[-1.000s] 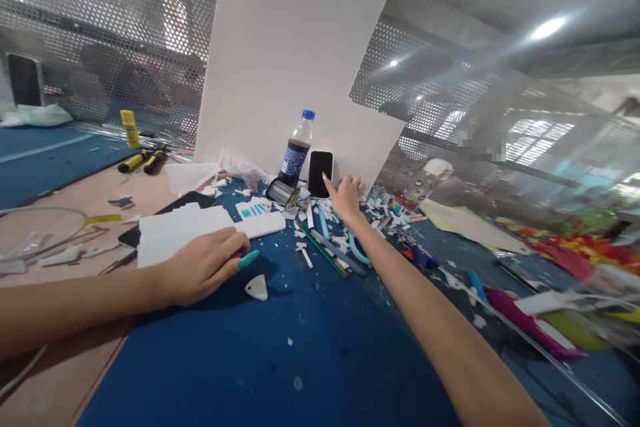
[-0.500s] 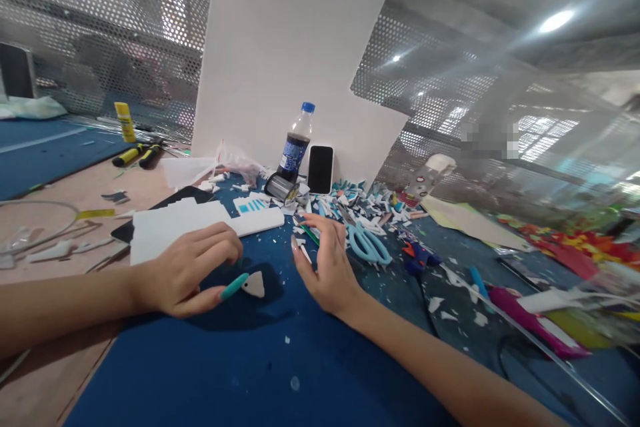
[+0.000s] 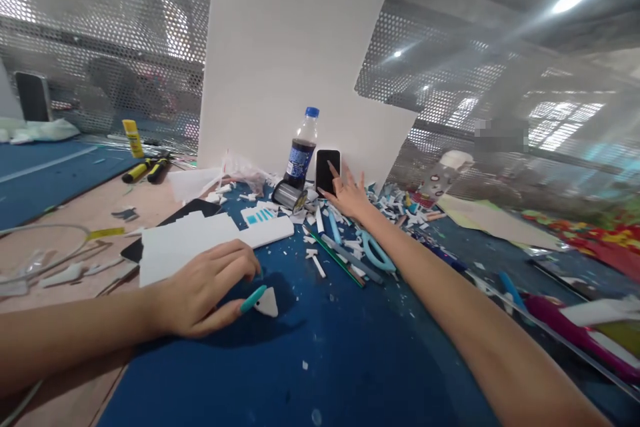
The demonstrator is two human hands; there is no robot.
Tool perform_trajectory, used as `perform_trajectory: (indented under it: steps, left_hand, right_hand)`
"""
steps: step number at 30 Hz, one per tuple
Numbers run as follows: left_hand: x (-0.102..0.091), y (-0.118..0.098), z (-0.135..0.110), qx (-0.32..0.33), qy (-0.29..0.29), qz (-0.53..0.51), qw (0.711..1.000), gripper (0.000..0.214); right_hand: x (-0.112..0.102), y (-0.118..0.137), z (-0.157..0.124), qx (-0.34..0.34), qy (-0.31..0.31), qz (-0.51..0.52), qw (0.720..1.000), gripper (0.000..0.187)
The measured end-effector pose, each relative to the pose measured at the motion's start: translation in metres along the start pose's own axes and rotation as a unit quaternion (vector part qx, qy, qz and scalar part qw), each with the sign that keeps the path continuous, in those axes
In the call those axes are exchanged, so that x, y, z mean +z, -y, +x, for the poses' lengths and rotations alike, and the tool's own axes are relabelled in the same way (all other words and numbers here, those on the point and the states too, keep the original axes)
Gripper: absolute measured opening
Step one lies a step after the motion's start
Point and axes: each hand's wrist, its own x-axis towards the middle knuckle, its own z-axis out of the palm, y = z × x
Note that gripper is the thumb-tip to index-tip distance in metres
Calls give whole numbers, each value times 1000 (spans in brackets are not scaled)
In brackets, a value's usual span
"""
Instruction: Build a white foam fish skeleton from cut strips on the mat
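My left hand (image 3: 213,290) is closed, with thumb and fingers around a small turquoise-and-white piece (image 3: 267,303). Its white triangular end bears a black dot and sticks out past my thumb; the rest is mostly hidden by my fingers. Stretched far forward, my right hand (image 3: 350,195) has its fingers spread and holds nothing. Its index finger is at the dark screen of a smartphone (image 3: 325,181), which leans upright against a white board (image 3: 280,47). Whether the fingertip touches the glass I cannot tell. Left of the phone stands a cola bottle (image 3: 300,160) with a blue cap.
Light-blue scissors (image 3: 376,253) and a green pencil (image 3: 337,260) lie below my right forearm among white and blue scraps (image 3: 400,207). A metal can (image 3: 290,196) lies before the bottle. White foam sheets (image 3: 185,240) are behind my left hand. A glue stick (image 3: 133,139) stands far left.
My right hand has moved forward from above the blue mat to the phone, its fingers spreading. The left hand still holds the small piece. The view has shifted slightly.
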Motion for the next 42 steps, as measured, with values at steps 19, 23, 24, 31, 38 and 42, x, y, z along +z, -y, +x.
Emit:
perform_trajectory:
  steps: [19,23,24,31,38,42]
  left_hand:
    - [14,-34,-14,-174,23,228,958,38]
    - [18,-58,-16,-151,20,322,935,36]
    - [18,-64,-15,-141,16,336,931,35]
    - [15,-90,-9,-116,32,331,936,32]
    - [13,-91,-9,-40,53,314,947,38]
    - [14,-89,-6,-48,53,316,946,42]
  right_hand:
    - [-74,112,-116,-19,54,211,976,45]
    - [-88,142,-149,-67,67,310,946,20]
    - [-88,146,-153,-80,75,320,941,18]
    - [-86,152,-165,-139,107,350,920,18]
    - [-96,156,-168,-215,124,338,908,45]
    - [-99,158,-165,-233,153,322,905,34]
